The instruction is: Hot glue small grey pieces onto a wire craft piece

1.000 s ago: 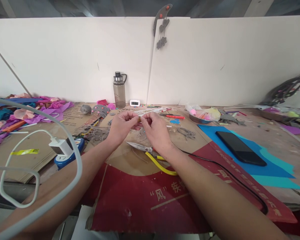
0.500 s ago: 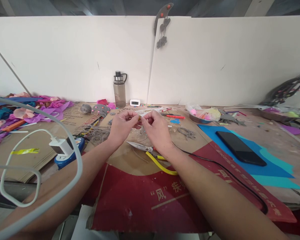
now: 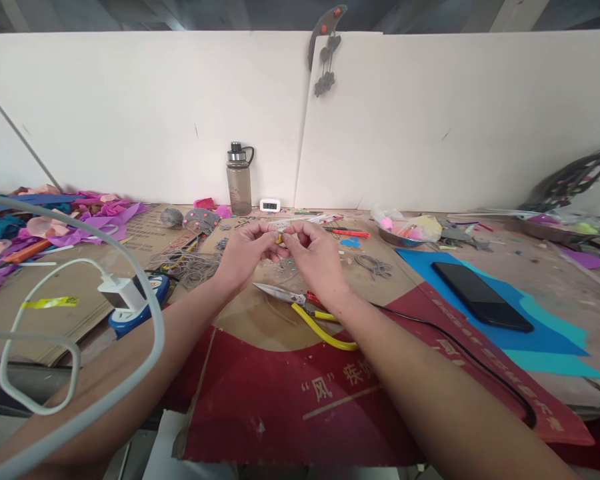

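Observation:
A tiny yellow piece point(image 3: 279, 237) is pinched between the fingertips of my left hand point(image 3: 249, 252) and my right hand point(image 3: 316, 257), which meet above the cardboard. Fingers of both hands are closed on it, and they hide most of its shape. Just below my right hand lie scissors point(image 3: 325, 333) with yellow handles, blades pointing left. A tangle of grey cord point(image 3: 195, 267) is left of my left hand, and a smaller grey coil point(image 3: 375, 265) rests to the right of my right hand.
A bottle point(image 3: 239, 183) and a small white clock point(image 3: 270, 205) stand at the back. On the right, a black phone point(image 3: 481, 297) lies on blue sheets. White cables point(image 3: 155, 320) loop over the left foreground; coloured scraps point(image 3: 45, 227) are piled at far left.
My right hand has shifted slightly right, its fingers raised a little. More of the yellow piece shows between the fingertips. My left hand has hardly moved.

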### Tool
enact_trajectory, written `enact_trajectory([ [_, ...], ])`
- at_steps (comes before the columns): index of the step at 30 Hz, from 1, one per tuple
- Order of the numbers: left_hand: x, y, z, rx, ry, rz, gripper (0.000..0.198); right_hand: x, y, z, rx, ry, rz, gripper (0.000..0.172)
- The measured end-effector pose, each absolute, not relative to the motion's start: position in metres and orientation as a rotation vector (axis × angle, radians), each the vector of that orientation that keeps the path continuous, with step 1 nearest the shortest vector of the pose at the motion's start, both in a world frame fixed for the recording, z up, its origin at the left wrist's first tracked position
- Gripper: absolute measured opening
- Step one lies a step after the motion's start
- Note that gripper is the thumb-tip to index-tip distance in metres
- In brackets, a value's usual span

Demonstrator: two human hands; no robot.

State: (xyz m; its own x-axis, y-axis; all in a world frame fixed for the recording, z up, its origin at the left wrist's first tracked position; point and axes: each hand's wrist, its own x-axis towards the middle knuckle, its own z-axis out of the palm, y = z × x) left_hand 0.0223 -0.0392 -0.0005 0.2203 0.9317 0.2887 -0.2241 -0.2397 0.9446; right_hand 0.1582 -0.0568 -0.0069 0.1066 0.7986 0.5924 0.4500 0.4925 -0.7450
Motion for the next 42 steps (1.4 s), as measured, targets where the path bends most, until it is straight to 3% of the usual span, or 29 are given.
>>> enact_trajectory([
  [8, 0.009, -0.032, 0.008, 1.344, 0.720, 1.079, 0.021, 0.165, -0.055, -0.004, -1.178, -1.524, 0.370, 0.013],
  [18, 0.013, -0.042, 0.011, 1.787, 0.971, 1.208, 0.016, 0.162, -0.058, -0.006, -1.196, -1.636, 0.255, 0.009],
  [20, 0.012, -0.041, 0.010, 1.774, 0.995, 1.239, 0.017, 0.161, -0.059, -0.008, -1.165, -1.644, 0.273, 0.007],
  [24, 0.010, -0.036, 0.008, 1.712, 0.996, 1.285, 0.018, 0.159, -0.058, -0.012, -1.117, -1.625, 0.359, 0.020],
  [31, 0.012, -0.038, 0.006, 1.672, 0.967, 1.286, 0.016, 0.161, -0.054, -0.012, -1.092, -1.574, 0.423, 0.012],
  [42, 0.007, -0.032, 0.007, 1.656, 0.894, 1.087, 0.019, 0.165, -0.056, -0.008, -1.172, -1.628, 0.271, 0.013],
])
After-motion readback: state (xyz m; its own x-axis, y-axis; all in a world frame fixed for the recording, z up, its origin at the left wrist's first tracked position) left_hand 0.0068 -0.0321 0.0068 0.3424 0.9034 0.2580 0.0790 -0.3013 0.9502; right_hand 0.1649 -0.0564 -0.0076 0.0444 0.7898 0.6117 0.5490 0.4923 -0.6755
